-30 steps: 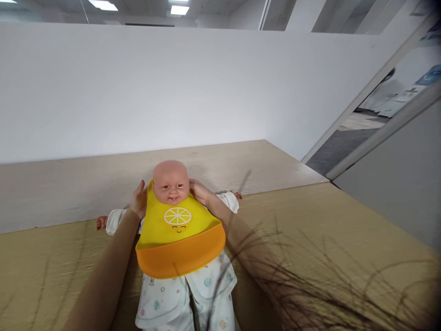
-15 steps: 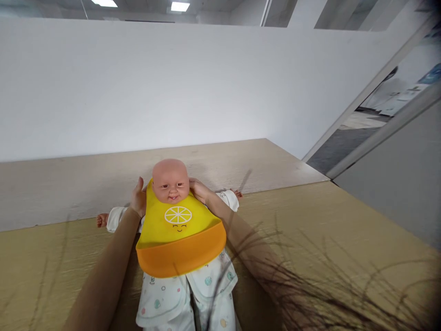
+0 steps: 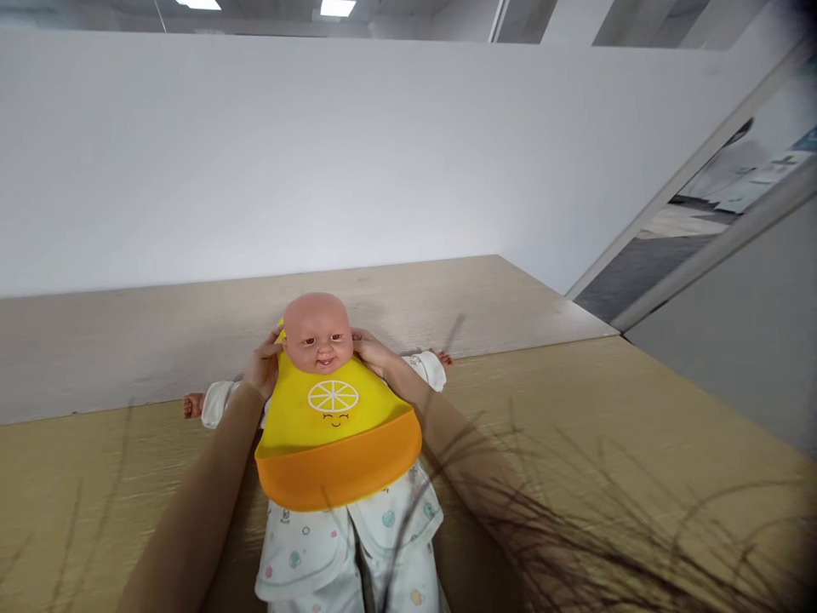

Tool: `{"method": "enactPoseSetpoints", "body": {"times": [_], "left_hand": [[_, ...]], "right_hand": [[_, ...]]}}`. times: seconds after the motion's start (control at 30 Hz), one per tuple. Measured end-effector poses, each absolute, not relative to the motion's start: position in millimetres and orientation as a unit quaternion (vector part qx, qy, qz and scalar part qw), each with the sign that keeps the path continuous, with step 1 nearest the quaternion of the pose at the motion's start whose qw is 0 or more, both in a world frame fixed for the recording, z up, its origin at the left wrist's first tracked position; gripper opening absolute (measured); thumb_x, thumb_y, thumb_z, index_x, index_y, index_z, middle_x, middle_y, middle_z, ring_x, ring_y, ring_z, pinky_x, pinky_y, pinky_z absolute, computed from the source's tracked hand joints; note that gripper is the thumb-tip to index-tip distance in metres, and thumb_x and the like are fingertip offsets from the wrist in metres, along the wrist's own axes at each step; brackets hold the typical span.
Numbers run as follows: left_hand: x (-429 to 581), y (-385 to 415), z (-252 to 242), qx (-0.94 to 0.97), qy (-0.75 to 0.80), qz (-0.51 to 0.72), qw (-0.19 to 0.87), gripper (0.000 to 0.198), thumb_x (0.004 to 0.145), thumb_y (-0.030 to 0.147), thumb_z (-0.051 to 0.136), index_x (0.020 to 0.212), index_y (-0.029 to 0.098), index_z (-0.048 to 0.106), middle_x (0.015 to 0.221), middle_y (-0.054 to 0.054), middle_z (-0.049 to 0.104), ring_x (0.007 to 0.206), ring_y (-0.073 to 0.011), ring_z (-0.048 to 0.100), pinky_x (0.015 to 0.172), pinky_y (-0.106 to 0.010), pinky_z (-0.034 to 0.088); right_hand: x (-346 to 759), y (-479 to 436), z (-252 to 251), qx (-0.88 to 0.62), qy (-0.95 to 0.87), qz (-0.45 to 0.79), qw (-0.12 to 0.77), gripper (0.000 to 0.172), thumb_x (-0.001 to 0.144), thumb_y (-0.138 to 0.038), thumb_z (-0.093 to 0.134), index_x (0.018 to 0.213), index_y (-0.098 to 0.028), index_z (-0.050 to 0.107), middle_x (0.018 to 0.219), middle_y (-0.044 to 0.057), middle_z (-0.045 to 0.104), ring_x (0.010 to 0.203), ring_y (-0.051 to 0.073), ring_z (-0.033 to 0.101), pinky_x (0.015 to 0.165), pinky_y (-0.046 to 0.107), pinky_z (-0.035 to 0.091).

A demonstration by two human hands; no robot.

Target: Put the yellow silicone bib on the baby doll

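Note:
A baby doll [image 3: 317, 315] lies on its back with its arms spread, in white clothes with a pale print. Across its chest lies a yellow bib [image 3: 294, 417] with a white citrus slice and an orange pocket [image 3: 338, 477]. My left hand [image 3: 263, 364] is at the left side of the doll's neck, its fingers closed on the bib's yellow neck strap. At the other side of the neck, my right hand [image 3: 375, 353] has its fingers closed at the bib's neck edge, the tips partly hidden by the doll's head.
The doll rests on a wooden tabletop [image 3: 574, 443] with a paler board [image 3: 440, 294] behind its head. A white wall [image 3: 383, 153] rises at the back. A grey panel [image 3: 746, 315] stands to the right. Dark hair strands hang across the lower right.
My left hand has gone from fingers raised and apart to closed on the neck strap beside the doll's head. My right hand has stayed about where it was.

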State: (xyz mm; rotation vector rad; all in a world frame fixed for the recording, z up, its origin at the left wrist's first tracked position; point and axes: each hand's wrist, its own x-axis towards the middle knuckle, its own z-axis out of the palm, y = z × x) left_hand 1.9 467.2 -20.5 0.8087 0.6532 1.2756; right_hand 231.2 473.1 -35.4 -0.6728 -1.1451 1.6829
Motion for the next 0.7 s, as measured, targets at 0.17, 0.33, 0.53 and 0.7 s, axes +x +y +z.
{"method": "enactPoseSetpoints", "body": {"times": [0.17,0.33,0.53,0.7], "left_hand": [[3,466,-21,0.394,0.290,0.554,0.673,0.059,0.061,0.006,0.072,0.119,0.019,0.065,0.105,-0.005,0.078,0.104,-0.0288,0.074,0.097,-0.042,0.058],[7,462,-18,0.391,0.292,0.569,0.662,0.062,0.067,0.005,0.069,0.127,0.019,0.063,0.106,-0.004,0.078,0.106,-0.0271,0.074,0.097,-0.039,0.057],[9,458,-16,0.382,0.286,0.581,0.659,0.073,0.066,0.002,0.068,0.134,0.026,0.059,0.109,-0.001,0.078,0.111,-0.0276,0.072,0.099,-0.041,0.056],[8,458,-10,0.370,0.283,0.578,0.670,0.052,0.065,0.008,0.065,0.115,0.021,0.068,0.101,-0.004,0.078,0.108,-0.0279,0.071,0.097,-0.040,0.056]], "right_hand": [[231,475,-38,-0.261,-0.487,0.679,0.483,0.035,0.060,-0.021,0.077,0.095,-0.016,0.074,0.095,0.008,0.077,0.087,0.026,0.070,0.080,0.036,0.056],[231,476,-40,-0.284,-0.477,0.675,0.486,0.036,0.057,-0.021,0.078,0.093,-0.016,0.073,0.093,0.009,0.077,0.085,0.026,0.071,0.082,0.039,0.056],[231,475,-41,-0.289,-0.468,0.678,0.487,0.031,0.057,-0.022,0.075,0.087,-0.016,0.075,0.092,0.009,0.078,0.083,0.025,0.071,0.076,0.035,0.056],[228,472,-36,-0.312,-0.435,0.689,0.489,0.024,0.061,-0.022,0.075,0.085,-0.015,0.074,0.093,0.010,0.078,0.088,0.027,0.072,0.084,0.040,0.057]]}}
